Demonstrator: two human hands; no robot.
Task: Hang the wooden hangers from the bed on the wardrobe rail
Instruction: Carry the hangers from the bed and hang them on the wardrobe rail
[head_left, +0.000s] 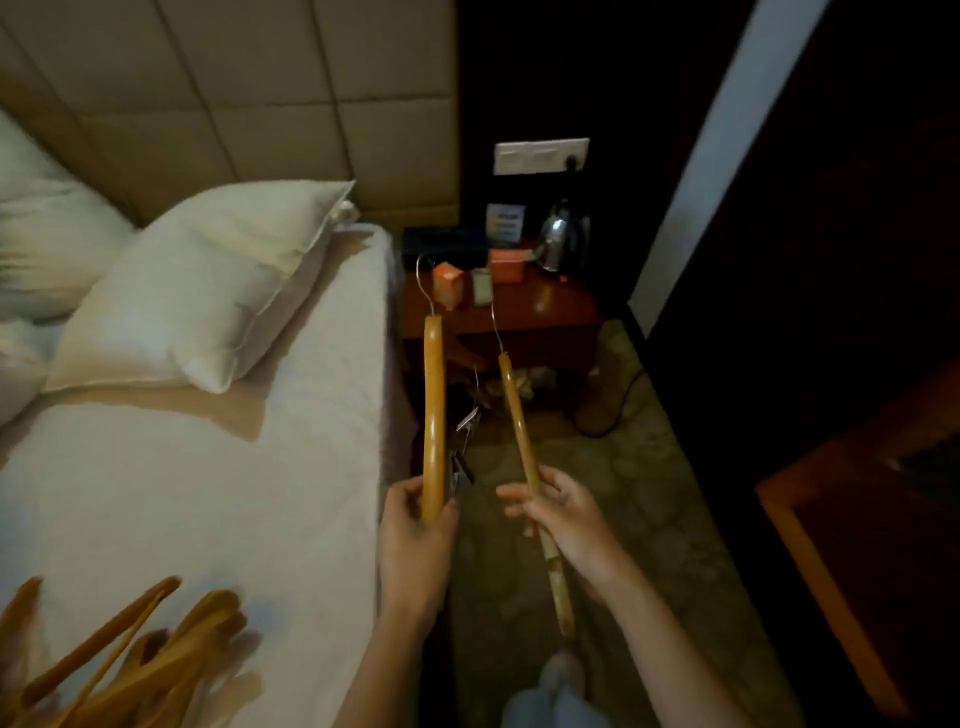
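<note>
Two honey-coloured wooden hangers with thin wire hooks are held over the floor at the lower centre of the frame. The left grip (415, 519), a bare hand, is curled round the lower end of the thicker wooden hanger (434, 405), which stands almost upright with its hook on top. The right grip (563, 517) pinches the slimmer wooden hanger (517, 421) part-way along its bar, and the tail runs down past the wrist. A metal clip (466, 434) dangles between the two; what it hangs from I cannot tell. A blurred pile of wooden hangers (130, 654) lies on the white-sheeted bed (260, 493) at the lower left.

These pieces look stiff, light and smoothly varnished, so a loose hold may let them slip. The wire hooks are likely to snag each other or the clip. A hold on the shoulder just below the neck would probably leave the hook free to go over a rail.

Plump white pillows (202, 280) lean on a padded beige headboard (234, 88) at the upper left. A red-brown bedside desk (550, 306) at centre carries a steel kettle (558, 241) and orange boxes (449, 283). A patterned green carpet (623, 493) fills the narrow aisle. No wardrobe rail is in view.
</note>
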